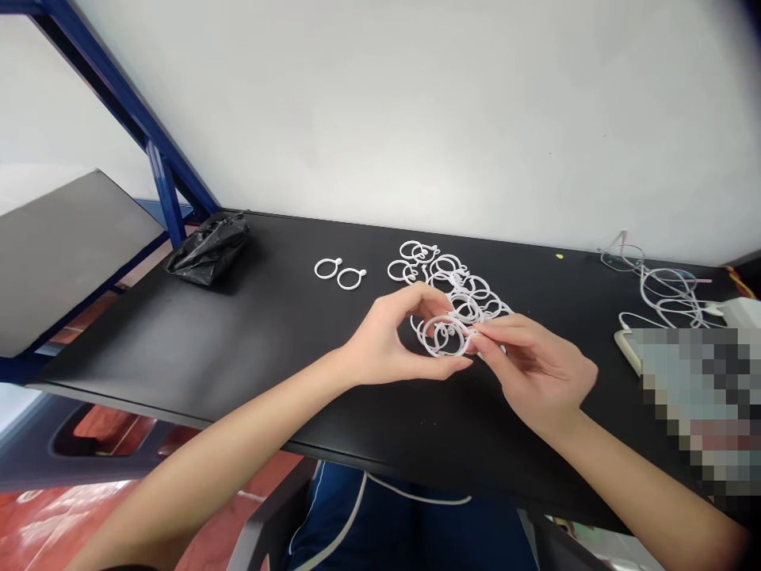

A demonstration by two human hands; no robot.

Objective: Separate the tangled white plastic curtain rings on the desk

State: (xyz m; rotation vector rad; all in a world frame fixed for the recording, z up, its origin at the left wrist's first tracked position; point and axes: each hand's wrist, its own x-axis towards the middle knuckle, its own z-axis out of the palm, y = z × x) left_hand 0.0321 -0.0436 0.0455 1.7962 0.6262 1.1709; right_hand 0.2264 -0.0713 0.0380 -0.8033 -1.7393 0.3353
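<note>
Between my two hands is a white curtain ring (422,337), held up a little above the black desk. My left hand (380,341) curves round its left side, the thumb below and the fingers above. With thumb and fingertips, my right hand (538,369) pinches the ring's right side, near its small eyelet; the fingertips partly hide that spot. Just behind my hands lies a loose heap of similar white rings (467,293), overlapping one another and partly covered by my fingers. Farther left, two single rings (352,289) lie side by side on the desk.
A crumpled black plastic bag (211,246) sits at the desk's (267,325) left end, near a blue metal frame (163,190). On the right are eyeglasses (621,255), tangled white cable (669,297), a white box (740,313) and a blurred-out object (707,404). A white wall stands behind.
</note>
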